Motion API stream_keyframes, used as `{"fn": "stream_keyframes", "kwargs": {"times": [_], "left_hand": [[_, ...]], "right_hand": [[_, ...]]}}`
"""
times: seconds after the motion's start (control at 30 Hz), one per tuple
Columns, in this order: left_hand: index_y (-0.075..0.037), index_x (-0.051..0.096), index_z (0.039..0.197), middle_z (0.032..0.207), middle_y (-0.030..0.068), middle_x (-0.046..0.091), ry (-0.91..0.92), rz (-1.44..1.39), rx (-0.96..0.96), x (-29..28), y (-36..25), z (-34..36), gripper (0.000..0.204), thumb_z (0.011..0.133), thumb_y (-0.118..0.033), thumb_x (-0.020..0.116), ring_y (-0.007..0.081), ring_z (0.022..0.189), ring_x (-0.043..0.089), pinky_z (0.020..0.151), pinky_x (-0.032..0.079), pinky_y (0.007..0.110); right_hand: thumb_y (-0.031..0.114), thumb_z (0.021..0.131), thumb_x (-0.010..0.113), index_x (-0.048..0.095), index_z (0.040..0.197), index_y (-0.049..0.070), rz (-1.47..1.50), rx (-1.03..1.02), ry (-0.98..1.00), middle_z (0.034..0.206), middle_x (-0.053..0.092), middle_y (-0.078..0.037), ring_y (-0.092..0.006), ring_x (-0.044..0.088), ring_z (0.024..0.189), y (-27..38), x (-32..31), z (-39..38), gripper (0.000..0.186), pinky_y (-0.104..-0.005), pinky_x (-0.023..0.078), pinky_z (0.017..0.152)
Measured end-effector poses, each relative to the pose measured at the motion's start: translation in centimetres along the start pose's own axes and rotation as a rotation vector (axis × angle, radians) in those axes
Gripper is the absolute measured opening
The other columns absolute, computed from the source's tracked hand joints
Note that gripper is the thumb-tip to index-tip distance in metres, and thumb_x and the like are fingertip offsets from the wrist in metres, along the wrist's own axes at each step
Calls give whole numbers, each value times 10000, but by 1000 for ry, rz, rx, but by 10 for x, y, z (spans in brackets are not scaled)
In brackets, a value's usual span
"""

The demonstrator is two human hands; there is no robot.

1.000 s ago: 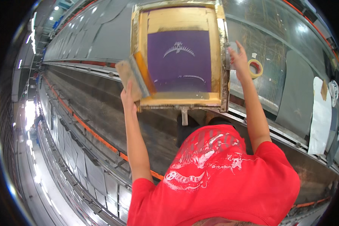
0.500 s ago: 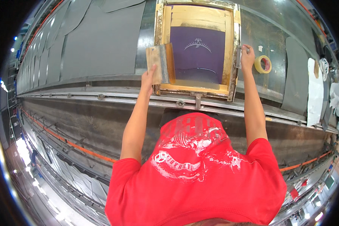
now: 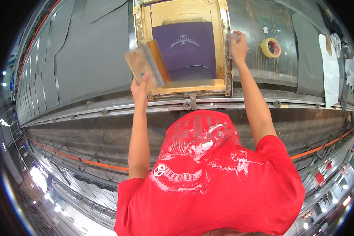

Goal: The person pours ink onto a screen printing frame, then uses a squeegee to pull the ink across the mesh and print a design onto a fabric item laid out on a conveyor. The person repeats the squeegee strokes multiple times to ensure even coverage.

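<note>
My left hand (image 3: 140, 88) is closed around the lower end of a squeegee (image 3: 142, 65) with a pale wooden handle and an amber blade. The squeegee leans to the left, over the left edge of a screen printing frame (image 3: 188, 89). Inside that frame, the purple mesh (image 3: 190, 47) bears a pale arched design. A thin whitish curved streak lies below the design. On the frame's right side, my right hand (image 3: 239, 49) grips a grey metal handle (image 3: 231, 40); its fingers partly hide the handle.
A roll of yellowish tape (image 3: 265, 50) lies on the table right of the frame, near small white scraps. Grey sheets (image 3: 98, 51) cover the table at left. A metal rail (image 3: 153, 105) with stops runs along the near edge. White sheets (image 3: 329, 78) lie at far right.
The frame has shifted left along the table, farther from the tape roll, with both hands moving left too. The squeegee has tilted more to the left. The view has shifted somewhat.
</note>
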State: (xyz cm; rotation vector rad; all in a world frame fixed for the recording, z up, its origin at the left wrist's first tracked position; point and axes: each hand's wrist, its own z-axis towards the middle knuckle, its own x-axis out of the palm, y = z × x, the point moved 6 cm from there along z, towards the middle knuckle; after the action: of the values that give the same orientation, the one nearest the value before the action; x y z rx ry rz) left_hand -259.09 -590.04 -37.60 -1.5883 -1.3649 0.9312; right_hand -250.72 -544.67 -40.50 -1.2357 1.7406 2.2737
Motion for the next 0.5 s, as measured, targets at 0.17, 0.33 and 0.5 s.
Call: {"fn": "stream_keyframes", "kwargs": {"times": [0.17,0.33,0.5], "left_hand": [[-5,649,1206,1067,110,725,423,741,228,69,-50,15,384,870,-161,751,216,985,685,867,529,357],[-25,659,1257,1080,115,722,804,1091,231,135,-24,56,488,815,-184,791,224,978,654,885,503,342],[-67,669,1309,1114,69,731,1100,1160,-81,147,9,78,596,740,-140,829,192,992,647,890,500,342]], "right_hand": [[364,938,661,606,1263,149,-13,-15,25,866,722,-173,-408,688,859,-18,18,10,394,-482,511,789],[369,927,675,585,1294,143,-5,-4,116,885,735,-165,-384,701,870,-13,20,3,440,-476,520,794],[329,924,676,586,1304,149,38,12,119,863,728,-151,-360,706,860,-16,23,3,430,-472,519,798]]}}
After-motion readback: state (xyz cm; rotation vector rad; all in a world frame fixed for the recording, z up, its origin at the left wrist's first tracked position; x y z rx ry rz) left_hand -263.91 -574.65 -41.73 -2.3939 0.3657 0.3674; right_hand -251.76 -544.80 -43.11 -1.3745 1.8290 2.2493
